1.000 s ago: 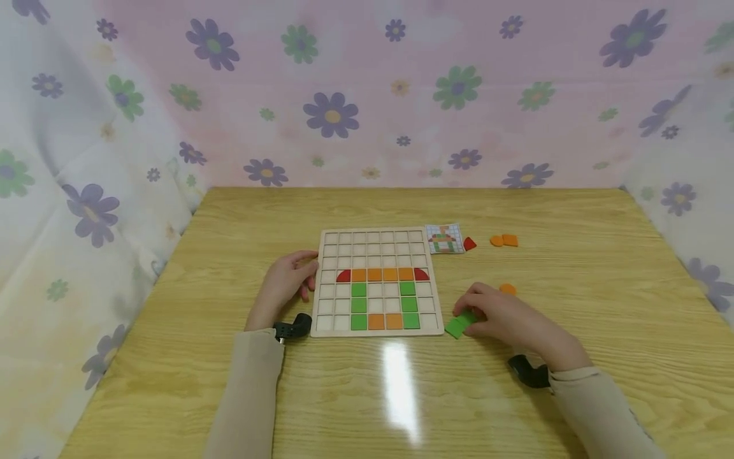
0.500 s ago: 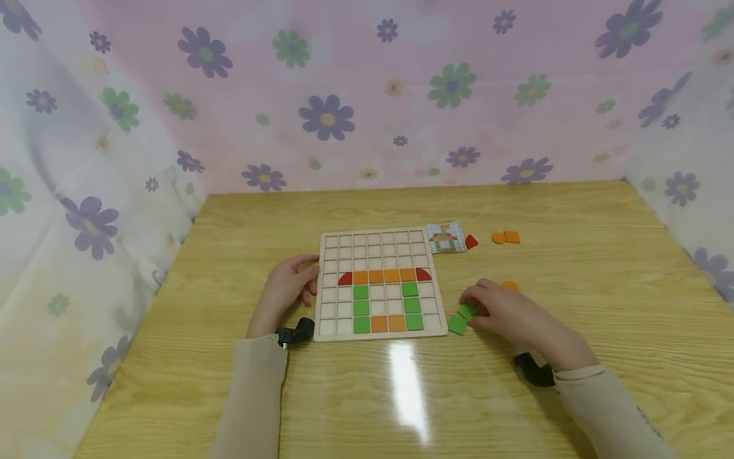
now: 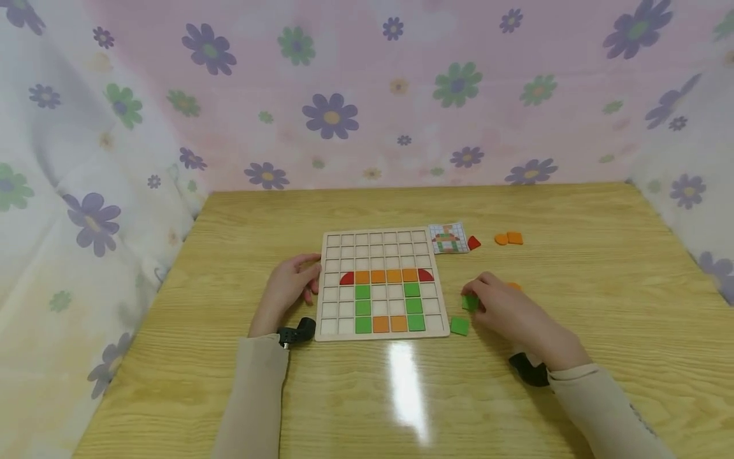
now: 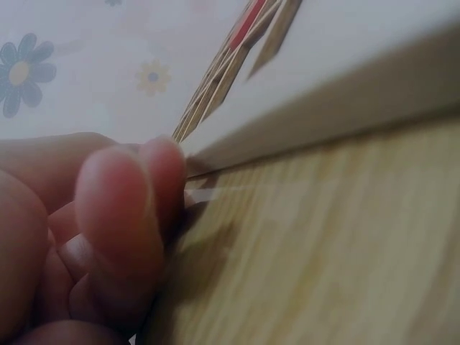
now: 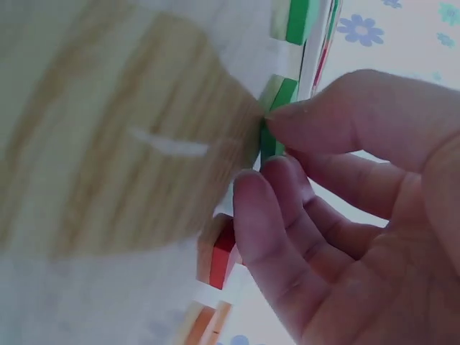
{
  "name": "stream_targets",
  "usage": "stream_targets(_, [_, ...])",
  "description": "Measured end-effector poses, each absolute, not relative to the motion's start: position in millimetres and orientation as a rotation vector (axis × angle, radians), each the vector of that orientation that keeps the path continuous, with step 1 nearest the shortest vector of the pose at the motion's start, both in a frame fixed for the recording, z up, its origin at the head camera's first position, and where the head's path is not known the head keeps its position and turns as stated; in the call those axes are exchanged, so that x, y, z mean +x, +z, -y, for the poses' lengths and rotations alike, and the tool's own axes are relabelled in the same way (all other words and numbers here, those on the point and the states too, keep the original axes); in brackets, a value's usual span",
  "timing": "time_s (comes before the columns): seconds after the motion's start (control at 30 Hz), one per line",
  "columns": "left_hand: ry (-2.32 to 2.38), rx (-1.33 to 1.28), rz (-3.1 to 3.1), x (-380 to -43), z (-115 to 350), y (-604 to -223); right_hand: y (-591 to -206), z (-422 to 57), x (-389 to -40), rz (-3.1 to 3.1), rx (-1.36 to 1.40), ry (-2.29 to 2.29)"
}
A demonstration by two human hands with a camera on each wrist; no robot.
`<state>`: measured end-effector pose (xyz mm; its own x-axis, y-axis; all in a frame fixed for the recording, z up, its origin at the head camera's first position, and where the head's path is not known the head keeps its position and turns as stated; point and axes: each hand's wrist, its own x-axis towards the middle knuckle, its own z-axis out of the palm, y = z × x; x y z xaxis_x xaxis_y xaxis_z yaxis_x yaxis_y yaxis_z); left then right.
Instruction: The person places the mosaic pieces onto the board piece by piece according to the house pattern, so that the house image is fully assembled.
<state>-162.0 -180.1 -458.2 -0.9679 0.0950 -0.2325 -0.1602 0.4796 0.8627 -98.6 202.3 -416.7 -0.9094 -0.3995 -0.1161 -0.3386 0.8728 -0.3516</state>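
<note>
A wooden grid board (image 3: 383, 338) lies mid-table, its cells partly filled with orange and green square tiles and two red quarter-round tiles. My left hand (image 3: 287, 285) rests at its left edge, fingers loosely bent; in the left wrist view the fingertips (image 4: 167, 162) touch or nearly touch the board's side. To the right of the board, my right hand (image 3: 507, 309) pinches a green square tile (image 3: 469, 303) between thumb and fingers; the right wrist view shows that tile (image 5: 279, 93) edge-on. Another green square tile (image 3: 459, 326) lies flat beside the board's lower right corner.
A printed pattern card (image 3: 448, 238) lies against the board's upper right corner. Next to it is a red quarter-round tile (image 3: 473, 243). Farther right sit an orange round tile (image 3: 501, 239) and an orange square tile (image 3: 515, 238). Another orange tile (image 3: 514, 285) is partly hidden behind my right hand.
My right hand has drawn one green tile up and away from the other, which now lies alone on the table. The left hand has stayed at the board's edge.
</note>
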Motion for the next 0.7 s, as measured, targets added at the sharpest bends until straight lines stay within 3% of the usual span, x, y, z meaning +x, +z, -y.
stream_targets(0.7, [1.517,-0.064,-2.471,-159.4,182.3,-459.4,-418.9,-201.0,-104.1,-2.767,-0.558,-0.622])
